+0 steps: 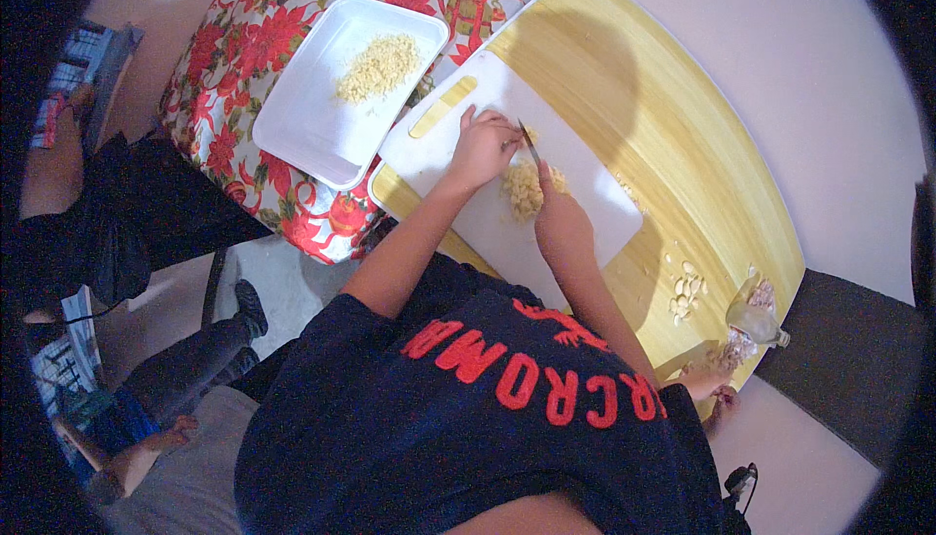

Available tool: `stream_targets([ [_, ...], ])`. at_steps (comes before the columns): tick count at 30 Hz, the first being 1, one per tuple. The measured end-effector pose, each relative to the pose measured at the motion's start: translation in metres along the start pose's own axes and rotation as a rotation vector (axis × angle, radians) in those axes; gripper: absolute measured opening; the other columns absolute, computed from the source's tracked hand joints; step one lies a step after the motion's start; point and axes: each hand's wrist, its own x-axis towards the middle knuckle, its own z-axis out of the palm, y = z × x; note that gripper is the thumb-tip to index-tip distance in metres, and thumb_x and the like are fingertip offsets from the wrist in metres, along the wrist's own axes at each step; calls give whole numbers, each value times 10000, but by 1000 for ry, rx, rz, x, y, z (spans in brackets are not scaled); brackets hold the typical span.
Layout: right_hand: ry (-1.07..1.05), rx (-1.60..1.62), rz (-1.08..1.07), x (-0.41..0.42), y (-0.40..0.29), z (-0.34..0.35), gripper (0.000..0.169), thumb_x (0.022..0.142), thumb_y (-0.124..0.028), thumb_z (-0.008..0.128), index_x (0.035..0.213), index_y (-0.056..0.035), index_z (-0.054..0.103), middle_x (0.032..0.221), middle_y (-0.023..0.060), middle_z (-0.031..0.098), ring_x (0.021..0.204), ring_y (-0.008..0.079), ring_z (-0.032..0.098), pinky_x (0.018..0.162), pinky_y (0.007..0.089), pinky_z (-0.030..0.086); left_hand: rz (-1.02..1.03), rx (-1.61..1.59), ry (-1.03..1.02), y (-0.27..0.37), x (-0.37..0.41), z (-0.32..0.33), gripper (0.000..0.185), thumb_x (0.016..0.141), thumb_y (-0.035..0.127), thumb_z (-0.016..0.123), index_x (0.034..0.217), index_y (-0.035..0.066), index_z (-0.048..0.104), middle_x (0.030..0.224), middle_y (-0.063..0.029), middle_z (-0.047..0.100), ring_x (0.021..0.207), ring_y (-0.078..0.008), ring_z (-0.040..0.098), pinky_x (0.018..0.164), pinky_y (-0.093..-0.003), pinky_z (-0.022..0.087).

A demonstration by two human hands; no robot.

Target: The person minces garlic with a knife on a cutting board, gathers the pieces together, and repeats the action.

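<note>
My right hand (563, 221) grips a small knife (528, 142) over a white cutting board (599, 243), its blade pointing away from me. Just left of the blade, the fingertips of my left hand (484, 146) are bent down on a small pale piece (531, 134), which looks like garlic and is partly hidden by the fingers and blade. A heap of chopped pale pieces (523, 195) lies on the board beneath the knife, beside my right hand. At the upper left, a white tray (292, 122) contains a spread of finely chopped pieces (384, 67).
The board rests on a wood-patterned table (702, 133). Whole peeled cloves (686, 292), a clear glass bottle (757, 324) and skins (737, 348) are at right, near another person's hand (706, 380). A poinsettia-print cloth (248, 45) lies under the tray. Other people sit at left.
</note>
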Motion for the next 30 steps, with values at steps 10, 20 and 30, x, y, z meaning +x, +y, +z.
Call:
stream_targets([
  [10,13,69,31,-16,7,17,602,741,-16,373,1301,-159,208,722,225,555,654,347,561,586,447,434,25,19,88,5,-3,3,94,670,155,585,731,122,648,784,18,610,875,-150,504,929,-470,206],
  [20,-18,13,17,-18,7,-5,586,746,-16,354,1292,-192,238,711,220,553,658,347,558,613,438,430,-2,-57,80,-1,-3,5,82,654,146,596,713,114,643,784,12,610,867,-143,506,929,-470,210],
  [30,-25,-19,52,-14,-2,1,613,733,-2,355,1303,-179,211,731,213,547,654,341,560,585,434,437,23,4,85,1,-2,5,81,659,152,594,711,105,634,777,10,598,885,-154,496,930,-482,209],
])
